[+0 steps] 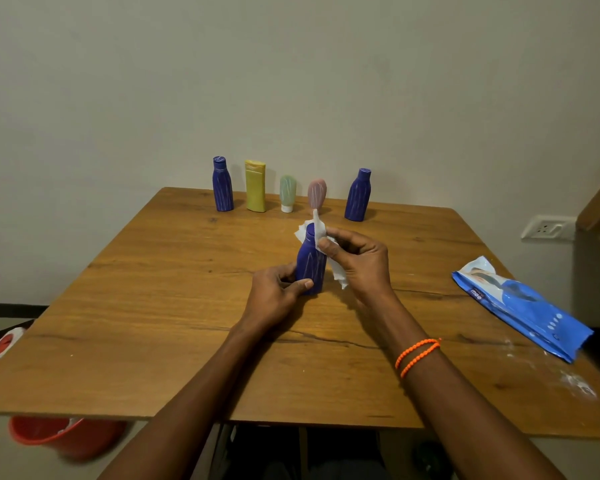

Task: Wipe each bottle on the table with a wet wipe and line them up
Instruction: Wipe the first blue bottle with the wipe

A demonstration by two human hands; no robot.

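A blue bottle (pixel 309 263) stands upright in the middle of the wooden table (pixel 153 323). My left hand (pixel 274 296) grips its lower part. My right hand (pixel 357 265) presses a white wet wipe (pixel 317 230) against the bottle's neck and cap; the wipe hangs down behind my palm. Along the far edge stand a blue bottle (pixel 221 185), a yellow bottle (pixel 255 186), a small green tube (pixel 287 192), a pink tube (pixel 316 194) partly hidden behind the wipe, and another blue bottle (pixel 358 196).
A blue pack of wet wipes (pixel 520 306) lies at the table's right edge, with white powder marks (pixel 579 382) near it. A red bucket (pixel 59 434) sits below the table's front left corner. A wall socket (pixel 544 227) is at the right.
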